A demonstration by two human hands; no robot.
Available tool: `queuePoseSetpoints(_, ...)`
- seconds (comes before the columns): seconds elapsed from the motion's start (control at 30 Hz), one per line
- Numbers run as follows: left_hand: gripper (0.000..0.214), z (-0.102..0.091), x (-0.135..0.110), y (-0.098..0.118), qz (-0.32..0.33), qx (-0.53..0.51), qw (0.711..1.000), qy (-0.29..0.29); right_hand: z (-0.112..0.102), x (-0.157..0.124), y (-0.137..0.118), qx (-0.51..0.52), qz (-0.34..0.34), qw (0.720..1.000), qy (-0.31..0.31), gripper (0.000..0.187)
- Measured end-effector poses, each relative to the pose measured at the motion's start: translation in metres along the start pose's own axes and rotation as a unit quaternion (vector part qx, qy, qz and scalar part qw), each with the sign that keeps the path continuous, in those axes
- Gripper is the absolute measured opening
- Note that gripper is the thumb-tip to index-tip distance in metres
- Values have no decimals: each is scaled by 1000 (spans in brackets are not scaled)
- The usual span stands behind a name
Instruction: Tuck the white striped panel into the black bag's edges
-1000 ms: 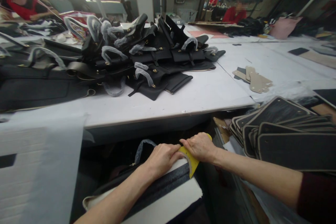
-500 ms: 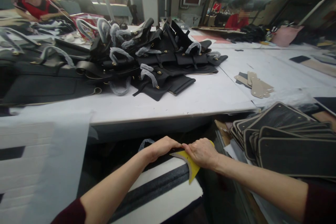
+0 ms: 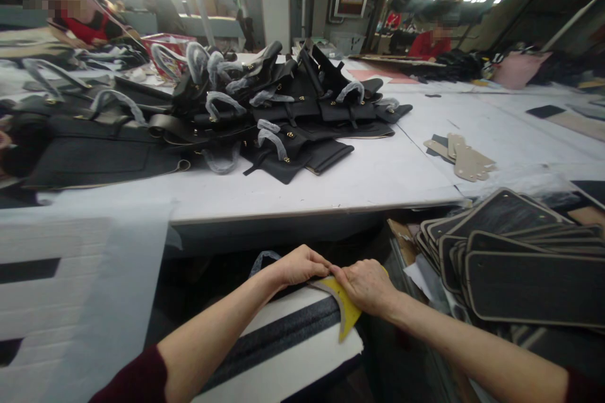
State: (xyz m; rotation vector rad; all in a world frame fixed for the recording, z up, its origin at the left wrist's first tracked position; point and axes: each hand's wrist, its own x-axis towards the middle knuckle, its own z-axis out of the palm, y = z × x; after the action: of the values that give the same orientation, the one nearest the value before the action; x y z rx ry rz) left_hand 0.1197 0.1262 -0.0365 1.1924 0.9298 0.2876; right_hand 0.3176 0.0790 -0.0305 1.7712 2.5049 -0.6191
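Observation:
My right hand (image 3: 368, 286) is closed on a yellow curved piece (image 3: 348, 307) with a greyish edge, its thumb pointing toward my other hand. Close beside it, my left hand (image 3: 306, 266) has its fingers bent and pressed together at the tips; what they pinch is hidden. Both hands are over the far right end of a white block (image 3: 302, 359) with a dark fuzzy stripe (image 3: 288, 334) along its top. Behind my left wrist shows a handle wrapped in clear plastic (image 3: 265, 259), joined to something dark that is mostly hidden.
Black bags (image 3: 293, 107) with plastic-wrapped handles are heaped on the white table (image 3: 265, 198). To the right lie stacked dark panels (image 3: 539, 286) and beige pieces (image 3: 467, 160). A pale sheet (image 3: 118, 277) hangs at left. People in red (image 3: 82, 25) work at the back.
The whole view has shifted slightly, so the table and bags appear a little further right. My hands stay together at the yellow piece, with only slight movement of the fingers.

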Motion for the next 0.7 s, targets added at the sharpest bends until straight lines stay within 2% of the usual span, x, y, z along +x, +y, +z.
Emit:
queuePoseSetpoints(0.07,36,-1,0,-3,-4,-4,1000,8,6,-5,7,83,19,996,-6,68)
queuePoseSetpoints(0.13,39,-3,1,-4,-14,-14,1000,8,12,-9,16,185,52,981,-19,74)
queuePoseSetpoints(0.3,45,-6,2,-4,-42,-43,998,-7,18,-12,35,393,133,909,-47,80)
queuePoseSetpoints(0.33,45,-6,2,-3,-46,-46,998,-8,17,-12,36,442,138,884,-58,81)
queuePoseSetpoints(0.37,44,-7,2,-3,-51,-48,998,-9,17,-13,37,506,137,849,-73,80)
queuePoseSetpoints(0.47,39,-7,2,-1,-61,-55,997,-10,15,-13,34,703,104,692,-125,73)
queuePoseSetpoints(0.5,38,-7,2,0,-65,-59,996,-9,14,-12,32,742,90,650,-137,73)
queuePoseSetpoints(0.53,38,-7,2,1,-71,-64,995,-10,14,-12,29,760,78,630,-141,73)
queuePoseSetpoints(0.6,39,-6,2,3,-79,-73,994,-8,14,-8,23,763,79,629,-128,67)
queuePoseSetpoints(0.7,40,-3,1,7,-81,-78,994,3,16,0,14,725,121,670,-99,47)
